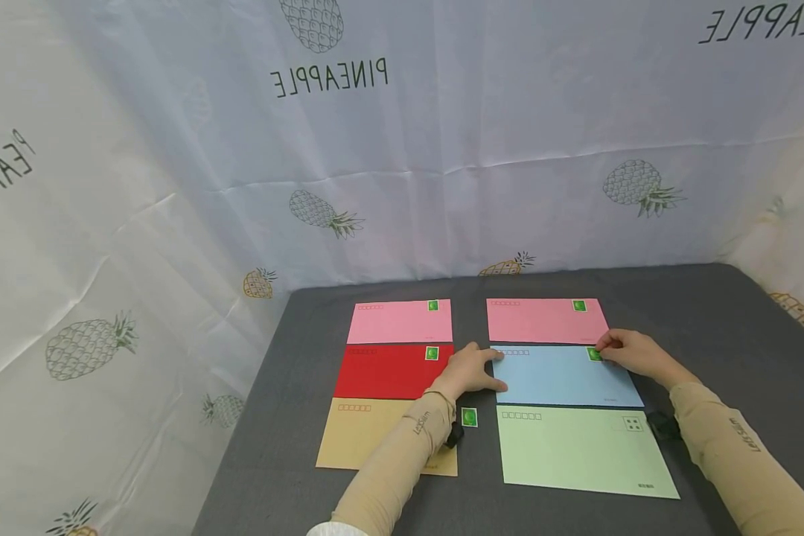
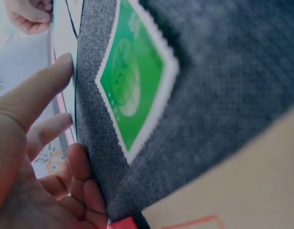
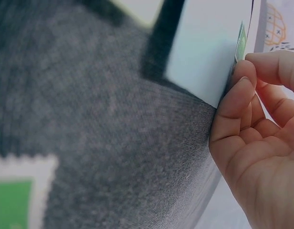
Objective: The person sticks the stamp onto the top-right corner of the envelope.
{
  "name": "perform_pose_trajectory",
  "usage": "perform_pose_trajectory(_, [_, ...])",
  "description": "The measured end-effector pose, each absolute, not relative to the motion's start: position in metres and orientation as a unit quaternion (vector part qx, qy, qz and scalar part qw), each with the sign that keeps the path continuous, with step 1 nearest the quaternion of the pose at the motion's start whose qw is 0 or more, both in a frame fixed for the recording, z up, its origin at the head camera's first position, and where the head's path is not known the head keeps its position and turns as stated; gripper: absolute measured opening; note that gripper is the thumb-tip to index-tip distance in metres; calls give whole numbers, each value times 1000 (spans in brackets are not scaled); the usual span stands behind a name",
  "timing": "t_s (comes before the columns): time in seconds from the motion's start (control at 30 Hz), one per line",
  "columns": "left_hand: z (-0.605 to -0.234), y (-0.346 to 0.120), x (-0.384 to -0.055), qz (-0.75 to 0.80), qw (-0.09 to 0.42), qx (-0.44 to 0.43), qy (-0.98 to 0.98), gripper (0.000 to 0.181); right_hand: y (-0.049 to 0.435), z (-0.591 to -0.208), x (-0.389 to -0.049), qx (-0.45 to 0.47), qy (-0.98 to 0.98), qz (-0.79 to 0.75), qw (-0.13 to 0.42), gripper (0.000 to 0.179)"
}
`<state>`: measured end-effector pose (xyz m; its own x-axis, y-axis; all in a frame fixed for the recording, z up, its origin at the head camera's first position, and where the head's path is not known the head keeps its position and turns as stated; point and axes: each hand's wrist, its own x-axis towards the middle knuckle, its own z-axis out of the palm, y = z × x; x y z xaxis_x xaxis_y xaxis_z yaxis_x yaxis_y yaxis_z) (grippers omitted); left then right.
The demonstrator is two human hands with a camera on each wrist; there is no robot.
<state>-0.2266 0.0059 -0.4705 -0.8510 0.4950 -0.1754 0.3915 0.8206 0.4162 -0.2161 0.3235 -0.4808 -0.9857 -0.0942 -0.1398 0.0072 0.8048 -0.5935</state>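
A green postage stamp point(image 1: 594, 354) with a white edge is at the upper right corner of the light blue envelope point(image 1: 563, 378). My right hand point(image 1: 633, 353) pinches this stamp between thumb and finger; in the right wrist view the stamp point(image 3: 241, 42) stands tilted against the envelope. On the envelope's left edge, my left hand point(image 1: 469, 370) rests with thumb and index finger spread apart. The left wrist view shows the hand's fingers point(image 2: 46, 90) extended at that edge, beside a loose stamp point(image 2: 135, 81) lying on the dark grey cloth.
Pink envelopes point(image 1: 402, 324) point(image 1: 539, 321) and a red envelope point(image 1: 388, 372) bear stamps. A tan envelope point(image 1: 355, 435) lies partly under my left forearm. The green envelope point(image 1: 576, 450) has a printed stamp box. Another stamp point(image 3: 13, 200) lies near my right wrist. A pineapple-print curtain point(image 1: 409, 149) stands behind.
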Motion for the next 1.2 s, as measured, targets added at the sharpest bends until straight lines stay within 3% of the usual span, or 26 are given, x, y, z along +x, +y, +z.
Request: perform_pose_trajectory(1.2, [-461,-1,-227,206,115,286,929,50,307,-464,-215,-31,946,-317,58,30])
